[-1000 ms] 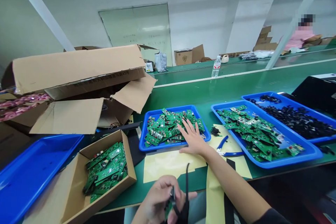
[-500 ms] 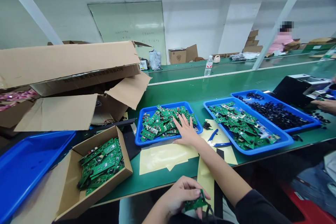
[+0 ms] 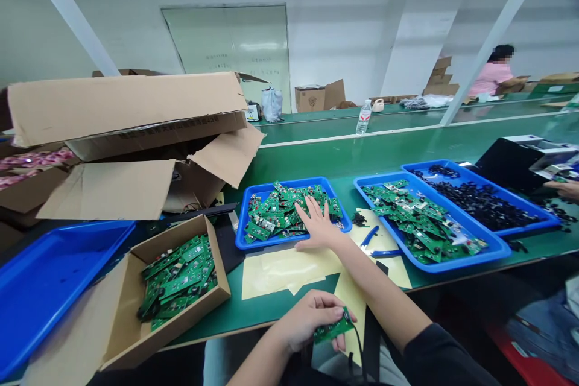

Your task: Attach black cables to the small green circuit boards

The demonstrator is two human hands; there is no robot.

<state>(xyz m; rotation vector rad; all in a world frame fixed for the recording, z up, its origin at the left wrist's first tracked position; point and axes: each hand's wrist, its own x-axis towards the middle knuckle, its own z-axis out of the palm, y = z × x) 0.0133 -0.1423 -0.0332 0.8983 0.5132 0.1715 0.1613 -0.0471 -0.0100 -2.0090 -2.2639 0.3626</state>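
My left hand [image 3: 312,319] is closed on a green circuit board [image 3: 333,330] above my lap, below the table's front edge. A dark cable hangs down at the board's right end. Reaching forward, my right hand [image 3: 315,226] has its fingers spread over the near right part of a blue tray [image 3: 240,240], which is heaped with green circuit boards [image 3: 275,211]. The fingertips meet the boards, but I cannot tell whether they press on any. Yellow paper [image 3: 289,268] lies just in front of this tray.
Left of it stands an open cardboard box [image 3: 218,265] of boards, beside another blue tray [image 3: 58,277]. Blue-handled pliers [image 3: 373,244] lie on the right, before a second tray of boards [image 3: 434,266] and a tray of black parts [image 3: 549,220]. A co-worker's hand [image 3: 563,190] shows far right.
My left hand has risen slightly with the circuit board. My right hand stays spread over the tray. The whole view has shifted a little.
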